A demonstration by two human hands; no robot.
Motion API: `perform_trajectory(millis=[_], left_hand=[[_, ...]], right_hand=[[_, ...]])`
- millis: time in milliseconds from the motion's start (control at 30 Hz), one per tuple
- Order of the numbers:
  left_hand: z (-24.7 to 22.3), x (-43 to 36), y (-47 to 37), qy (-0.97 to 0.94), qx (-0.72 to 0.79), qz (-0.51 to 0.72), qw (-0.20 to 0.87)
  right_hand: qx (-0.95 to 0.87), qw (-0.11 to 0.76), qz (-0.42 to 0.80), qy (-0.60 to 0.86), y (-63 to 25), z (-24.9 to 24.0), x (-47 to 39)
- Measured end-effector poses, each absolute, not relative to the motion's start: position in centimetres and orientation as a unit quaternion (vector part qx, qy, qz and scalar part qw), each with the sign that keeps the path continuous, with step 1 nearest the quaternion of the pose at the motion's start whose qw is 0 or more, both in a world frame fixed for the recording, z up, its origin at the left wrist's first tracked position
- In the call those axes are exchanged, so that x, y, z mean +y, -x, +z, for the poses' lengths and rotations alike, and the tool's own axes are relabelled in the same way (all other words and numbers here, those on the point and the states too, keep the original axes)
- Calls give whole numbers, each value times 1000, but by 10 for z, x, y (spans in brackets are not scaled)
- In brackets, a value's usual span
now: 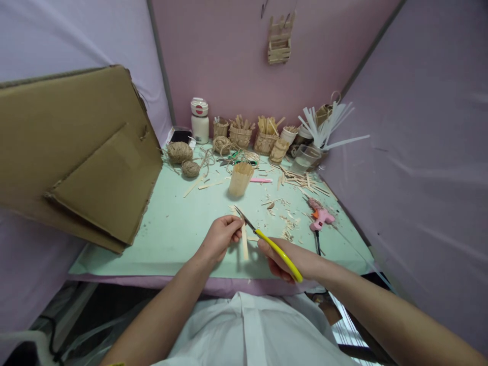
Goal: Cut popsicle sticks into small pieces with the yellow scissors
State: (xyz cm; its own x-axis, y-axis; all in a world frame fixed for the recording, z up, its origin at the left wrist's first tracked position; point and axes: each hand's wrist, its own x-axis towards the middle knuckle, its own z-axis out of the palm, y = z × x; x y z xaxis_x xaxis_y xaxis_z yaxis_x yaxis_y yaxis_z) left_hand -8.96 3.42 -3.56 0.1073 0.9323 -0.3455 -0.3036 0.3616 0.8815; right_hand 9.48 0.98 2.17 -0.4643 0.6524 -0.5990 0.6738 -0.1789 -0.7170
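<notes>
Near the table's front edge, my left hand is closed, thumb and fingers pinching a thin flat wooden stick that points down toward me. My right hand grips yellow-handled scissors. Their narrow metal blades reach up and left, beside my left fingertips and the stick's upper end. Whether the blades touch the wood I cannot tell. Just beyond both hands stands a cup made of upright wooden sticks, wider at its top.
Wood shavings and a pink glue gun lie to the right. Twine balls, stick-filled holders and a plastic cup line the back. A large cardboard sheet stands at left.
</notes>
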Motion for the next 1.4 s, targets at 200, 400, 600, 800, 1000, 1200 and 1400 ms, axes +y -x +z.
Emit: perform_trajectory(millis=[200,400,600,800,1000,1200,1400], left_hand=[[-35,34,90,-321,483,464,670],[-35,36,91,-317,488,459,672],[-37,36,93,-320,485,454,675],[-32,26,91,-389,464,419,677],[-17,15,57,-536,398,324,671],[2,48,5,-611,355,355,612],[-11,68,-6,-582,356,394,615]], right_hand=[[625,16,-578,-524,-94,27,13],[611,16,-587,-531,-94,23,16],[607,7,-592,-530,-91,28,17],[620,-1,-579,-529,-112,33,8],[576,-155,-556,-579,-144,21,-5],[553,-350,-483,-581,-167,4,-6],[596,-341,-497,-531,-182,-12,-13]])
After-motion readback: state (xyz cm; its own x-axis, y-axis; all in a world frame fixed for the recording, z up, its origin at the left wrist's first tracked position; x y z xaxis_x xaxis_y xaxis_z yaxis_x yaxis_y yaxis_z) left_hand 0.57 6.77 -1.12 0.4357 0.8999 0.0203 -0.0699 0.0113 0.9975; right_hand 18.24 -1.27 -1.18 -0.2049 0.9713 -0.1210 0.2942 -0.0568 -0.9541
